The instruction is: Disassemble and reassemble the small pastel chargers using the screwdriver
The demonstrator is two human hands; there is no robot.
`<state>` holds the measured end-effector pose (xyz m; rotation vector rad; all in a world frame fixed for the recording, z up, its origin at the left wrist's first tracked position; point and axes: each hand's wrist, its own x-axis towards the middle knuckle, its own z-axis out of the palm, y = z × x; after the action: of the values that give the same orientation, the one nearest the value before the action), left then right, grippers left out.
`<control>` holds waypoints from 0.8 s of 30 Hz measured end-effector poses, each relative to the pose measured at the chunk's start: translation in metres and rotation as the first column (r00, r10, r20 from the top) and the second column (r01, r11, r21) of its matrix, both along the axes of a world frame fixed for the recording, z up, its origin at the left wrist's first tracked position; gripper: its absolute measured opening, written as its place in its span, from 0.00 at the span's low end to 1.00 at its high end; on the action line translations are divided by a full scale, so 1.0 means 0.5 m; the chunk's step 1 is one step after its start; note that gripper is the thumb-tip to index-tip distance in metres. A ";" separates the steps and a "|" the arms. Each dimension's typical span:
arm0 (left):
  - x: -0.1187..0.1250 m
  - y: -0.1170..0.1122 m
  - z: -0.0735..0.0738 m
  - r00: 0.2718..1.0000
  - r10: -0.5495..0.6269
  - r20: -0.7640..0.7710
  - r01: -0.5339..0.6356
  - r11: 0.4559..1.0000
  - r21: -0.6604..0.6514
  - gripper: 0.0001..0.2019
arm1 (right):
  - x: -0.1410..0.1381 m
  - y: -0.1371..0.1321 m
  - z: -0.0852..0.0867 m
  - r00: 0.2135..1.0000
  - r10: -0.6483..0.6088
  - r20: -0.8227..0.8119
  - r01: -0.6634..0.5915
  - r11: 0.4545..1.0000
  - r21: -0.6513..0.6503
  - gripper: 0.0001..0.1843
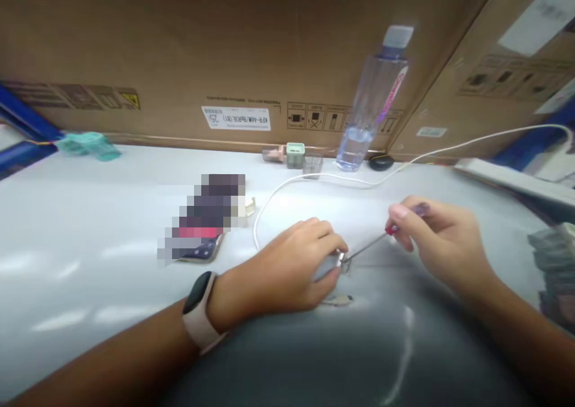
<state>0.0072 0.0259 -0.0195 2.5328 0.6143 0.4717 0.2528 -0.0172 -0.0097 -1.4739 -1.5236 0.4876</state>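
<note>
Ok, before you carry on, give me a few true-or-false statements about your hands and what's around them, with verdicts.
1. The right hand holds a small screwdriver. True.
2. The watch is on the right wrist. False: it is on the left wrist.
3. The left hand holds a small metal piece, with the screwdriver's tip at it. True.
4. The water bottle is lying on its side. False: it is standing on the table, near the back.
</note>
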 end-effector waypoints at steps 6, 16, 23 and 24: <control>-0.001 -0.001 -0.003 1.000 0.001 -0.008 -0.001 1.000 0.012 0.10 | 0.001 0.000 -0.007 1.000 0.003 0.012 -0.003 1.000 -0.013 0.27; -0.001 0.001 -0.006 1.000 -0.005 -0.007 0.005 1.000 0.010 0.10 | -0.004 0.002 -0.002 1.000 0.010 0.025 -0.009 1.000 -0.021 0.29; -0.001 0.001 -0.007 1.000 -0.004 -0.005 0.005 1.000 0.027 0.10 | -0.006 0.002 -0.007 1.000 -0.006 0.003 0.006 1.000 -0.009 0.29; -0.001 0.001 -0.007 1.000 -0.007 -0.010 0.007 1.000 0.027 0.10 | -0.006 0.002 -0.008 1.000 -0.003 0.006 0.003 1.000 -0.014 0.29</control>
<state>0.0066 0.0263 -0.0230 2.5637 0.6066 0.4685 0.2496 -0.0161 -0.0136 -1.4898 -1.5258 0.4937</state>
